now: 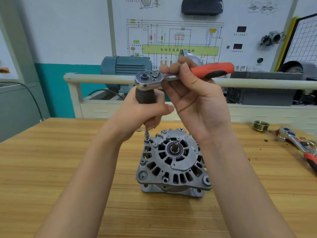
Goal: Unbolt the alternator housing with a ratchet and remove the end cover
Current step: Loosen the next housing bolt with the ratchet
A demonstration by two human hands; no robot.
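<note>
A grey alternator (173, 164) stands on the wooden table (51, 169) with its shaft end up. My left hand (145, 109) grips a dark driver handle (145, 96) whose thin extension and socket (147, 134) sit on a bolt at the housing's upper left rim. A ratchet (149, 79) with an orange handle (212, 70) sits on top of that driver handle. My right hand (193, 93) holds the ratchet just behind its head, fingers curled around the shank.
A second orange-handled ratchet (298, 145) and a grooved pulley (261, 125) lie at the table's right edge. A white rail (103, 78) and a blue-grey motor (125, 66) stand behind the table, below a wiring diagram board (180, 40).
</note>
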